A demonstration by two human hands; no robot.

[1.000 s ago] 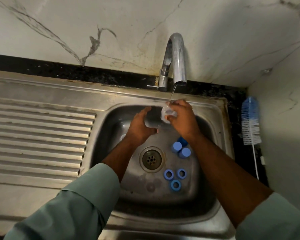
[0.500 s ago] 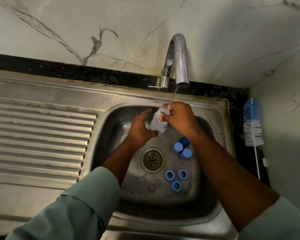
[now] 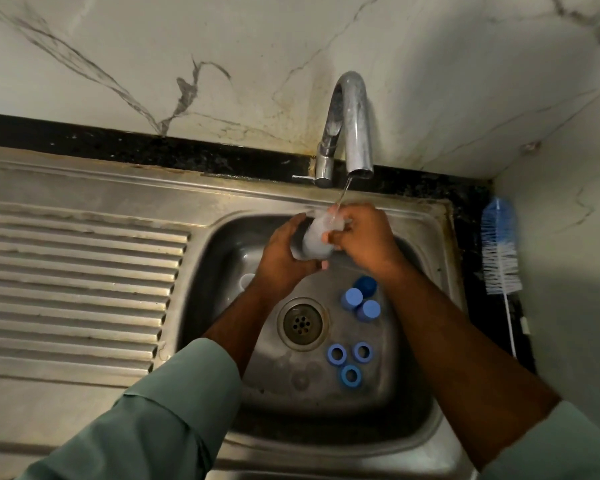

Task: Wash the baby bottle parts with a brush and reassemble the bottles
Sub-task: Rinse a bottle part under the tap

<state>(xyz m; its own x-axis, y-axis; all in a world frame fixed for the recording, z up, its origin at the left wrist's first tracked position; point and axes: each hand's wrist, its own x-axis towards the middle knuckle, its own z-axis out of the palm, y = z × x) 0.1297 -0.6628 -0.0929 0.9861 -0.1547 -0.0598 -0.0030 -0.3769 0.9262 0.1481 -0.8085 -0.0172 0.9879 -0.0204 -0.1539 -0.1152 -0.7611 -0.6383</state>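
Clear plastic baby bottle (image 3: 317, 233) sits under the steel tap's (image 3: 350, 126) stream at twelve o'clock — left hand (image 3: 284, 258) cradling its base, right hand (image 3: 364, 237) pinching its mouth. Wet plastic could slip — dropping onto the blue caps (image 3: 361, 299).

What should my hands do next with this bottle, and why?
Probably fetch the brush with the right hand. Both hands hold the bottle under the tap's thin stream, the left hand around its base, while the brush lies untouched on the counter right of the sink.
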